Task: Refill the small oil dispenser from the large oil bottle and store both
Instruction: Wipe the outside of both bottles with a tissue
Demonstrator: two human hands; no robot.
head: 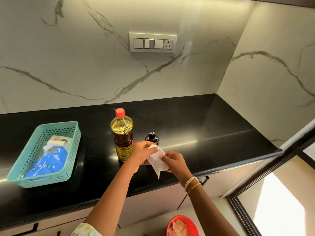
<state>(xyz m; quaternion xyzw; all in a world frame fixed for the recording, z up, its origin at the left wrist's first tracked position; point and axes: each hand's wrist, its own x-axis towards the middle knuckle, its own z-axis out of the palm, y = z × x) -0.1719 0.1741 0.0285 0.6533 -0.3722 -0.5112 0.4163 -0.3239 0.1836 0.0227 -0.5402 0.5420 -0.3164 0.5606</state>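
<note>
**A:** Head view, centre of the frame — both hands meet over the black counter [196, 120], sharing one white tissue [157, 160]. The left hand [140, 155] is closed on its upper edge, the right hand [175, 161] pinches the side nearest it, and a loose corner hangs down between them.

**B:** Where are the task's things?

**A:** The large oil bottle [123, 135] stands upright just above the left hand, red cap [120, 112] on. The small oil dispenser [151, 137] sits just right of it, dark, mostly hidden behind the left hand's fingers; its top looks fitted, though I cannot be certain.

**B:** So which step is this?

**A:** With both containers capped, I judge pouring is over — this looks like wiping, before storing.

**B:** And the next move?

**A:** Probably bringing the tissue round a container to take off any oil, steadying that container with the free hand. After that, storing. The teal basket [46, 155] at left holds a blue packet [46, 165] and a small roll — whether it is the storage place I cannot tell.
</note>
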